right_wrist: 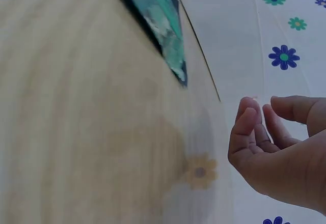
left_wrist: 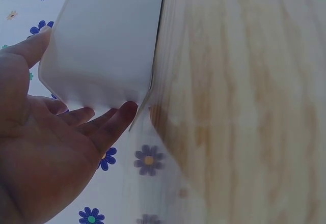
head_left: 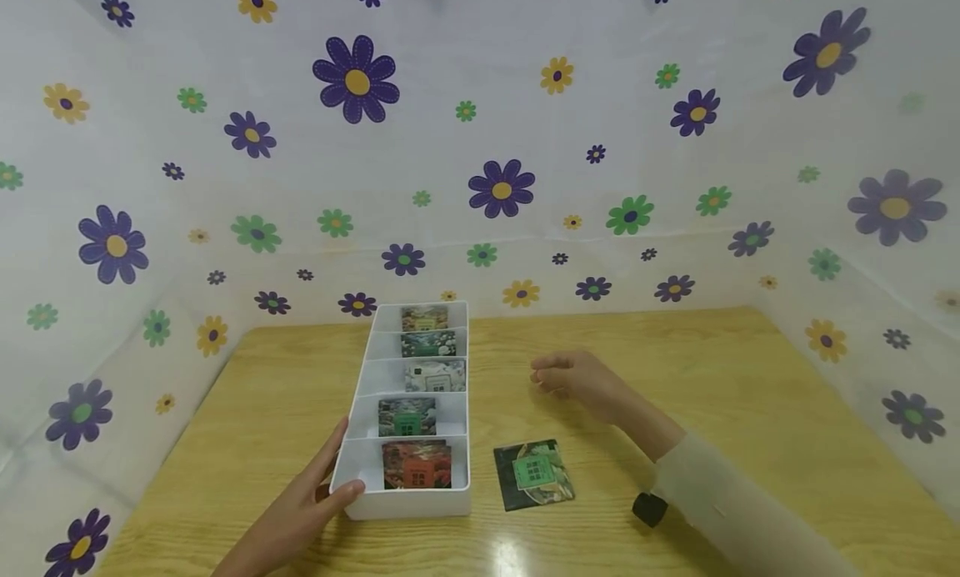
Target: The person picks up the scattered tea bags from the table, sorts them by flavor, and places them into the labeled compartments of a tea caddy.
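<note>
A long white divided tray stands on the table, with sachets in each of its compartments. My left hand grips its near left corner, thumb at the front rim and fingers along the side. The left wrist view shows those fingers against the tray's plain white wall. To the right of the tray lies a loose dark sachet with a green label, flat on the wood. Beyond that sachet, my right hand hovers with loosely bent fingers and nothing in them.
In the tray, a red sachet sits nearest, then a dark green one and a white one; others stand behind. The wooden table meets flower-printed white sheeting at the back and sides. A black object is by the right sleeve.
</note>
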The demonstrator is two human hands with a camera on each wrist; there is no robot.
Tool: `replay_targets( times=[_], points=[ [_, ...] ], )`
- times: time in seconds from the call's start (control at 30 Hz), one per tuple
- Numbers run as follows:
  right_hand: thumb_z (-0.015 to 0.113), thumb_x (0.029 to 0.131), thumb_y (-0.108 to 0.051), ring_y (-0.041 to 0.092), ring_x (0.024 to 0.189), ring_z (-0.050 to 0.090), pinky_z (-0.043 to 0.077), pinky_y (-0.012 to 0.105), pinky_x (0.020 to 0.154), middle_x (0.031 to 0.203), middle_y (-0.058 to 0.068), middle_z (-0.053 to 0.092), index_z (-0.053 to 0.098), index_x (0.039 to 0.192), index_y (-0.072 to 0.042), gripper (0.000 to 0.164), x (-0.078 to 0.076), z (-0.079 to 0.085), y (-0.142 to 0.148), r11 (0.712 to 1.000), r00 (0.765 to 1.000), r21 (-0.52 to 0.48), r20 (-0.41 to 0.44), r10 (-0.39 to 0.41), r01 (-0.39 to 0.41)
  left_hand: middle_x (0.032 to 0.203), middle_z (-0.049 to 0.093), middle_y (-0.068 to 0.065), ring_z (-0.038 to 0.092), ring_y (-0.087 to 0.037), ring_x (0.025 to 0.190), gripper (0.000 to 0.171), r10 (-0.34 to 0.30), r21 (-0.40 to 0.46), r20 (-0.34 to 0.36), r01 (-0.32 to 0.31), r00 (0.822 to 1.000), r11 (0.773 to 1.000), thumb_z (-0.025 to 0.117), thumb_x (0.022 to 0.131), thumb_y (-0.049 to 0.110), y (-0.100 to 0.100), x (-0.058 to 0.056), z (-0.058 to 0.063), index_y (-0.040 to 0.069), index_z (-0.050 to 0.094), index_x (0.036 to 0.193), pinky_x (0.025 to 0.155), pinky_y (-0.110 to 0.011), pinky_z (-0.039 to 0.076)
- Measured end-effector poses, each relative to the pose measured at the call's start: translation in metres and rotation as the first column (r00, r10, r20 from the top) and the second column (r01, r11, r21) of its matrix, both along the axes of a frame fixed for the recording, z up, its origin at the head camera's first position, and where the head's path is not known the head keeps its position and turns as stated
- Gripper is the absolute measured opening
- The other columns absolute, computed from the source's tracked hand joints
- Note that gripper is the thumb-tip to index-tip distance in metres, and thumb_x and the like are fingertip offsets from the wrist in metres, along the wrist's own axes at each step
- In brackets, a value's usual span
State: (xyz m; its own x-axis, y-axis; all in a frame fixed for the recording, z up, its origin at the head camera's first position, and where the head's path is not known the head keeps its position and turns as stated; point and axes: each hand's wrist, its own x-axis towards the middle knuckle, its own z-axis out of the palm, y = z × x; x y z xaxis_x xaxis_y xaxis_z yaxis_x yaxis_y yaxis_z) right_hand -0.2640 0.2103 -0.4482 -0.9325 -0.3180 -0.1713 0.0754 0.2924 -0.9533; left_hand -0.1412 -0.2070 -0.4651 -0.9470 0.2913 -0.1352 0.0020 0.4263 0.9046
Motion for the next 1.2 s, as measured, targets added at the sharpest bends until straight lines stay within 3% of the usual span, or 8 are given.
replay_targets(
  times=[0.2,0.5,0.63,0.77,0.97,1.2],
  points=[
    [0.070,0.099,-0.023,0.025,0.108,0.065,0.054,0.041,0.092,0.132,0.015,0.066,0.066,0.133,0.003,0.043,0.028,0.001,0.009,0.992,0.998,0.113,-0.029,0.053,-0.049,0.170,0.006,-0.024,0.026,-0.052,0.148,0.085,0.006,0.006,0.006,-0.006,1.000,1.000,0.058,0.108,0.027,0.001,0.000,-0.001,0.017,-0.001,0.168,0.104,-0.049,0.048],
    [0.071,0.096,-0.008,0.021,0.081,0.067,0.056,0.035,0.073,0.099,0.009,0.072,0.069,0.115,0.009,0.025,0.057,-0.002,0.006,0.971,0.993,0.238,-0.102,0.053,-0.027,0.170,0.009,-0.023,0.029,-0.051,0.148,0.085,0.015,-0.012,0.013,-0.015,1.000,1.000,0.058,0.108,0.031,0.001,-0.001,0.000,0.019,0.000,0.168,0.103,-0.050,0.049],
    [0.079,0.091,-0.013,0.016,0.080,0.063,0.054,0.034,0.072,0.094,0.004,0.070,0.072,0.108,0.005,0.026,0.069,-0.004,0.001,0.928,0.978,0.373,-0.196,0.067,0.011,0.170,0.008,-0.023,0.027,-0.050,0.149,0.085,0.012,-0.007,0.003,-0.012,1.000,1.000,0.059,0.107,0.029,0.000,-0.001,-0.001,0.018,0.000,0.168,0.103,-0.044,0.049],
    [0.085,0.086,-0.021,0.014,0.076,0.056,0.049,0.034,0.068,0.088,0.001,0.066,0.073,0.097,-0.001,0.026,0.080,-0.003,-0.002,0.874,0.957,0.486,-0.257,0.136,0.006,0.170,0.007,-0.024,0.023,-0.050,0.150,0.086,0.016,-0.013,0.001,-0.016,1.000,1.000,0.060,0.107,0.028,0.001,0.000,-0.002,0.016,0.000,0.168,0.106,-0.043,0.046],
    [0.090,0.081,-0.029,0.015,0.075,0.056,0.050,0.034,0.066,0.088,0.001,0.066,0.074,0.104,0.002,0.041,0.085,-0.002,-0.006,0.861,0.950,0.508,-0.259,0.172,-0.017,0.170,0.007,-0.024,0.021,-0.049,0.151,0.087,0.029,-0.019,0.011,-0.029,1.000,0.999,0.060,0.106,0.030,0.002,0.000,-0.001,0.017,0.001,0.168,0.109,-0.049,0.044],
    [0.095,0.073,-0.027,0.015,0.070,0.051,0.042,0.028,0.058,0.080,-0.003,0.058,0.073,0.099,-0.001,0.043,0.088,-0.004,-0.015,0.836,0.944,0.548,-0.285,0.170,0.015,0.170,0.007,-0.024,0.024,-0.049,0.150,0.086,0.023,-0.016,0.009,-0.022,1.000,1.000,0.059,0.107,0.030,0.002,0.000,-0.001,0.016,0.000,0.168,0.106,-0.046,0.047]
  ],
)
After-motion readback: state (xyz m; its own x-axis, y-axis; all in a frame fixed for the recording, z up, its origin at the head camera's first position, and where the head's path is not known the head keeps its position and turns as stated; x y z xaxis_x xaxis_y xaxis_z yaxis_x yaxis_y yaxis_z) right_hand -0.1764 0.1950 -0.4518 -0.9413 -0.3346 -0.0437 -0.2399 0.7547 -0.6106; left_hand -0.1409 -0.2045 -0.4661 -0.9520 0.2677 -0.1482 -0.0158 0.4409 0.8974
